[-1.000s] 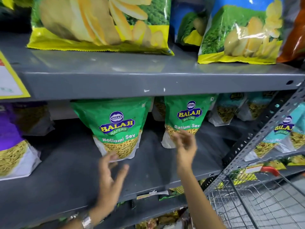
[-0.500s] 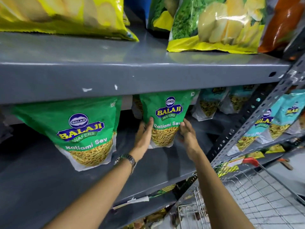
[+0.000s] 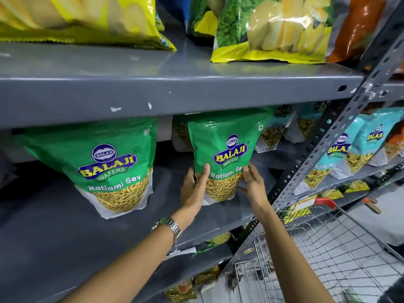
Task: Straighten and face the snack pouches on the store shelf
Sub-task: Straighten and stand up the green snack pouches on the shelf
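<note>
Two green Ratlami Sev pouches stand on the grey middle shelf (image 3: 65,232). The right green pouch (image 3: 225,149) faces front, upright, and both my hands grip its lower sides. My left hand (image 3: 194,189) wraps its left edge with the thumb on the front; a metal watch sits on that wrist. My right hand (image 3: 253,184) presses its right edge. The left green pouch (image 3: 113,162) stands apart, tilted slightly, untouched. Another green pouch (image 3: 181,132) shows partly behind the held one.
Teal pouches (image 3: 275,130) stand further back and on the neighbouring rack (image 3: 349,154). Large yellow-green chip bags (image 3: 273,31) lie on the upper shelf (image 3: 175,92). A perforated grey upright (image 3: 328,147) runs at right. A wire shopping cart (image 3: 328,248) sits below right.
My left hand left the left green pouch and joined my right hand on the right one; both now grip it lower down. The view has shifted right and closer.
</note>
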{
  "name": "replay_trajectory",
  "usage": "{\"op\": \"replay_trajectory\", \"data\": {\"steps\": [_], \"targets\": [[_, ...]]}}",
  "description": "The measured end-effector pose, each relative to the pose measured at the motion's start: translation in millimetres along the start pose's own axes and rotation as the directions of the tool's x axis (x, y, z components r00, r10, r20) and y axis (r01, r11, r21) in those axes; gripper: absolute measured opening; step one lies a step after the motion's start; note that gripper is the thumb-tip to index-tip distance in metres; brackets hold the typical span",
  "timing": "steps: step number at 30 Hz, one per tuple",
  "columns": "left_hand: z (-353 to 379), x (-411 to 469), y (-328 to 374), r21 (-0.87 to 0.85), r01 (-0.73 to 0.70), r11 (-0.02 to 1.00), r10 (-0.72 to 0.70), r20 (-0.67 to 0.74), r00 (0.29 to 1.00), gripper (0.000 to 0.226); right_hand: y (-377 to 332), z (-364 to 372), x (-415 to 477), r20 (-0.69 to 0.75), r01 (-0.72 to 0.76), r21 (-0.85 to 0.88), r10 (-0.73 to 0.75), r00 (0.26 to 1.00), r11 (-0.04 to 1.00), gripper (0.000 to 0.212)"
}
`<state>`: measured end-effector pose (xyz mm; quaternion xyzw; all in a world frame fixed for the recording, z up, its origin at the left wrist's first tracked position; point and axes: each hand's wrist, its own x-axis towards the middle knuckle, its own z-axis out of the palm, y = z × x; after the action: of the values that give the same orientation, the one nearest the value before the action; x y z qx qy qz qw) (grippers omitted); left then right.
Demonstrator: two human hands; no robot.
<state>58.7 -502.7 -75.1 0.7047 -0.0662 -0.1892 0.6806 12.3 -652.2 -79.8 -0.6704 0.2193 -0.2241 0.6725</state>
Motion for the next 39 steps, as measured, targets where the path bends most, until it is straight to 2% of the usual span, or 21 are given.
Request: {"op": "replay_trajectory", "data": {"steps": [3, 7, 13, 18, 23, 27, 29, 31, 32, 33, 35, 36, 37, 39], "targets": [[3, -15, -2, -0.026, -0.002, 1.000, 0.002, 0.023, 1.000, 0.061, 0, -7, -10, -0.029, -0.006, -0.024, 0.005, 1.000, 1.000, 0.028], [6, -31, -3, -0.067, -0.006, 0.998, 0.008, 0.024, 1.000, 0.083, 1, -13, -21, -0.046, -0.030, -0.026, 0.029, 0.999, 0.999, 0.032], [10, -29, -21, -0.078, 0.058, 0.995, -0.057, 0.016, 0.998, 0.099, 4, -19, -31, -0.056, -0.051, -0.034, 0.049, 0.997, 0.998, 0.034], [13, -32, -21, -0.047, 0.052, 0.998, -0.053, -0.008, 0.999, 0.109, 2, -20, -35, -0.053, -0.038, -0.023, 0.037, 0.998, 0.999, 0.031], [14, -35, -15, -0.013, 0.028, 1.000, -0.028, -0.028, 0.999, 0.105, 2, -20, -37, -0.040, -0.021, -0.009, 0.021, 0.999, 1.000, 0.028], [14, -37, -13, -0.005, 0.026, 1.000, -0.027, -0.026, 0.999, 0.092, 2, -18, -38, -0.042, -0.005, 0.001, 0.005, 0.999, 1.000, 0.026], [12, -40, -10, -0.013, 0.039, 0.999, -0.040, -0.014, 0.999, 0.096, 4, -18, -38, -0.056, -0.002, 0.010, 0.002, 0.998, 1.000, 0.026], [12, -46, -7, -0.102, 0.006, 0.995, -0.008, -0.019, 1.000, 0.083, 10, -14, -40, -0.148, 0.081, -0.038, -0.086, 0.985, 0.996, 0.036], [10, -50, -6, -0.171, -0.014, 0.985, 0.008, -0.036, 0.999, 0.075, 14, -10, -43, -0.247, 0.151, -0.088, -0.168, 0.954, 0.985, 0.043], [7, -56, -7, -0.215, -0.036, 0.976, 0.022, -0.066, 0.998, 0.069, 13, -3, -50, -0.358, 0.227, -0.121, -0.256, 0.898, 0.966, 0.047], [-11, -65, -15, -0.250, -0.114, 0.962, 0.073, -0.164, 0.984, 0.052, 6, 21, -69, -0.508, 0.380, -0.200, -0.427, 0.748, 0.903, 0.039], [-26, -69, -21, -0.245, -0.177, 0.953, 0.120, -0.229, 0.966, 0.041, 3, 36, -80, -0.497, 0.442, -0.260, -0.511, 0.701, 0.859, 0.034], [-43, -74, -26, -0.218, -0.248, 0.944, 0.175, -0.306, 0.936, 0.034, -1, 53, -92, -0.427, 0.504, -0.310, -0.591, 0.684, 0.807, 0.034], [-84, -79, -35, -0.083, -0.385, 0.919, 0.307, -0.462, 0.832, 0.030, -3, 89, -111, -0.163, 0.638, -0.335, -0.710, 0.685, 0.693, 0.038]]}}
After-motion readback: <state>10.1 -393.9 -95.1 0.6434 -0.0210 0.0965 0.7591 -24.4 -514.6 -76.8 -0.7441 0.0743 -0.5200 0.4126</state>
